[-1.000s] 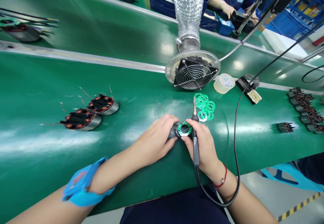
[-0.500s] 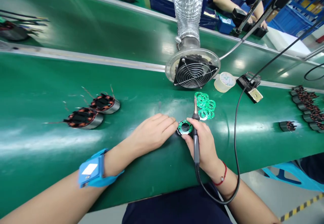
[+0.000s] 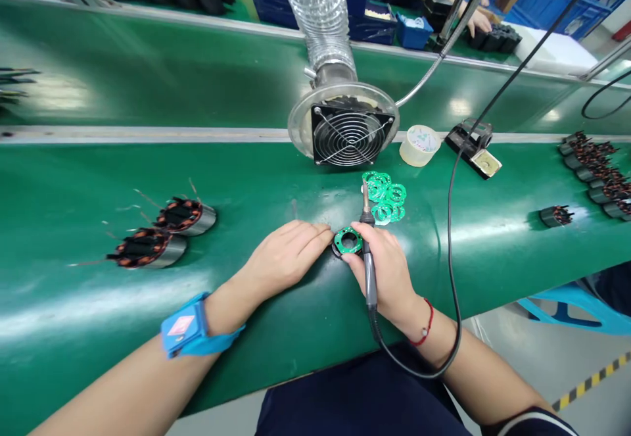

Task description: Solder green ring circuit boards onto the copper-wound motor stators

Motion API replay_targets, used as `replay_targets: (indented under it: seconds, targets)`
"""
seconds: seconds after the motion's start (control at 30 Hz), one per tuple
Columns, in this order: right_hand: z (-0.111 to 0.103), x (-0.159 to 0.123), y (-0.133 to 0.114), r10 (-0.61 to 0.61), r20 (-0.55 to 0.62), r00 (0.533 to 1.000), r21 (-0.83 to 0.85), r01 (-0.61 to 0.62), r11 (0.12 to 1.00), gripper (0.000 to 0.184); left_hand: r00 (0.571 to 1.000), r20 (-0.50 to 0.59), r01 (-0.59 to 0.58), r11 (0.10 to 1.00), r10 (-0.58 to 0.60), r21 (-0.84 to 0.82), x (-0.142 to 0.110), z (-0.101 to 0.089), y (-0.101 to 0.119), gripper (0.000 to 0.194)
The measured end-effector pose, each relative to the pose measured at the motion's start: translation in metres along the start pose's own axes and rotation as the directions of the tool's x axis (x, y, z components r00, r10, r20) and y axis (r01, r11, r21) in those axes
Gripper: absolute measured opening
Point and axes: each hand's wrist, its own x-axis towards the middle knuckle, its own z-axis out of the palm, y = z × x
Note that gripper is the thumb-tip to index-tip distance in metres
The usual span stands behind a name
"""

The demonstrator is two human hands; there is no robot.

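Observation:
A green ring-shaped circuit board (image 3: 338, 244) sits on a dark round part, probably a motor stator, on the bench in front of me. My left hand (image 3: 290, 256) lies beside it, its fingers pressed together and their tips against the part's left edge; the thumb is hidden. In my right hand (image 3: 387, 268) is a soldering iron (image 3: 369, 275), its tip pointing away from me, above the bench. That hand's thumb and forefinger also touch the board's right side. Just beyond lies a loose pile of green ring boards (image 3: 396, 194).
Two wire-wound stators (image 3: 200, 219) stand at left, a single one (image 3: 552, 217) and a group (image 3: 591, 173) at right. A fume extractor fan (image 3: 352, 137) hangs ahead, near a tape roll (image 3: 419, 146) and an iron stand (image 3: 473, 146). The iron's cable (image 3: 451, 258) loops rightward. A co-worker's hand (image 3: 478, 22) shows beyond.
The camera view has shifted, so most bench items appear farther left. Both my hands keep nearly the same hold around the board. The co-worker's hands have moved among the black parts.

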Motion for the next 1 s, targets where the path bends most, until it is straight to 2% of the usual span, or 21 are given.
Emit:
replay_targets:
  seconds: [0.1,0.23,0.43,0.5,0.53,0.57,0.6,0.63,0.67,0.7,0.73,0.77,0.8,0.83,0.9,1.0]
  targets:
    - [0.001,0.0,0.001,0.023,-0.03,0.999,0.0,-0.023,1.0,0.036,1.0,0.003,0.0,1.0,0.0,-0.011,0.001,0.005,0.0,0.022]
    - [0.002,-0.001,0.002,-0.009,-0.043,0.999,-0.012,0.008,1.0,0.035,1.0,0.011,-0.009,1.0,0.009,-0.016,0.001,0.006,-0.002,0.018]
    - [0.003,-0.001,0.001,-0.007,-0.058,0.998,-0.022,0.005,1.0,0.035,0.999,-0.048,-0.024,1.0,0.024,-0.001,0.004,0.002,0.0,0.011]
    - [0.004,-0.002,0.0,-0.016,-0.052,0.999,-0.027,0.015,1.0,0.035,0.997,-0.05,0.062,0.997,-0.064,-0.036,0.009,0.0,0.005,0.014]
    - [0.004,-0.003,-0.001,-0.025,-0.046,0.999,-0.035,0.024,0.999,0.035,0.987,-0.017,0.16,0.982,-0.163,-0.1,0.012,-0.002,0.007,0.018]
    - [0.005,-0.003,-0.001,-0.035,-0.04,0.999,-0.046,0.033,0.998,0.035,0.955,0.055,0.298,0.936,-0.293,-0.189,0.016,-0.004,0.01,0.021]
    - [0.005,-0.004,-0.002,-0.044,-0.032,0.999,-0.062,0.041,0.997,0.035,0.886,0.173,0.463,0.837,-0.43,-0.292,0.02,-0.006,0.012,0.023]
    - [0.006,-0.004,-0.003,-0.05,-0.026,0.998,-0.079,0.048,0.996,0.035,0.779,0.326,0.627,0.679,-0.536,-0.381,0.024,-0.007,0.014,0.022]
    - [0.007,-0.005,-0.003,-0.054,-0.019,0.998,-0.093,0.052,0.994,0.035,0.649,0.479,0.76,0.484,-0.591,-0.434,0.028,-0.008,0.015,0.022]
    - [0.007,-0.004,-0.003,-0.056,-0.017,0.998,-0.102,0.054,0.993,0.035,0.527,0.606,0.844,0.285,-0.596,-0.454,0.03,-0.009,0.017,0.021]
    - [0.007,-0.004,-0.003,-0.055,-0.019,0.998,-0.104,0.052,0.993,0.034,0.439,0.687,0.879,0.122,-0.579,-0.46,0.032,-0.009,0.018,0.022]
    - [0.007,-0.003,-0.003,-0.051,-0.029,0.998,-0.1,0.048,0.994,0.034,0.398,0.714,0.878,0.014,-0.576,-0.478,0.032,-0.008,0.019,0.023]
    - [0.007,-0.003,-0.003,-0.045,-0.043,0.998,-0.09,0.041,0.995,0.034,0.395,0.695,0.858,-0.029,-0.601,-0.513,0.031,-0.008,0.02,0.025]
    - [0.006,-0.002,-0.002,-0.037,-0.061,0.997,-0.08,0.032,0.996,0.034,0.419,0.632,0.833,-0.002,-0.652,-0.554,0.028,-0.007,0.022,0.028]
    - [0.005,0.0,-0.001,-0.017,-0.095,0.995,-0.069,0.01,0.998,0.033,0.522,0.449,0.784,0.199,-0.725,-0.588,0.021,-0.008,0.028,0.031]
    - [0.005,-0.001,0.0,-0.003,-0.119,0.993,-0.082,-0.007,0.997,0.033,0.723,0.26,0.672,0.564,-0.64,-0.48,0.011,-0.011,0.039,0.03]
